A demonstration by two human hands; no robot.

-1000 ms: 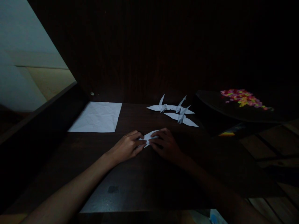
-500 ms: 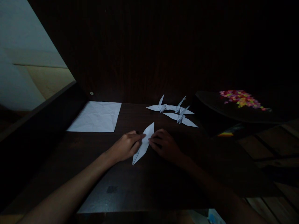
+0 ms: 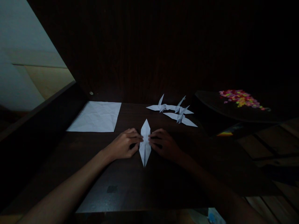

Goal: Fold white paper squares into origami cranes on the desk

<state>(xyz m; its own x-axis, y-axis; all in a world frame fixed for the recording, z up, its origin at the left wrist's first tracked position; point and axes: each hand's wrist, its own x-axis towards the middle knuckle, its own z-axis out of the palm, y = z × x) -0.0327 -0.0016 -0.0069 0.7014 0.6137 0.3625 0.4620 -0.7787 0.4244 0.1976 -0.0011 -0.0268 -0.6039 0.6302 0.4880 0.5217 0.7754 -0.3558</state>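
Note:
A folded white paper diamond (image 3: 145,146) lies on the dark tabletop, its long axis pointing straight away from me. A slit runs up the middle of its near half, and its far half looks whole. My left hand (image 3: 128,143) has its fingertips closed on the left edge at mid-length. From the other side, my right hand (image 3: 164,143) pinches the right edge at the same height. Beyond, at the right, stand several folded paper cranes (image 3: 181,118) with their wings spread.
A creased white sheet of paper (image 3: 95,116) lies flat at the back left. Behind rises a dark wooden panel (image 3: 140,56). At the right is a dark object with a pink and yellow flower pattern (image 3: 243,99). A low side board (image 3: 42,118) borders the left.
The paper diamond has turned from slanting to upright in line with me. My left fingers have slid from its top face to its left edge. The right hand has barely moved.

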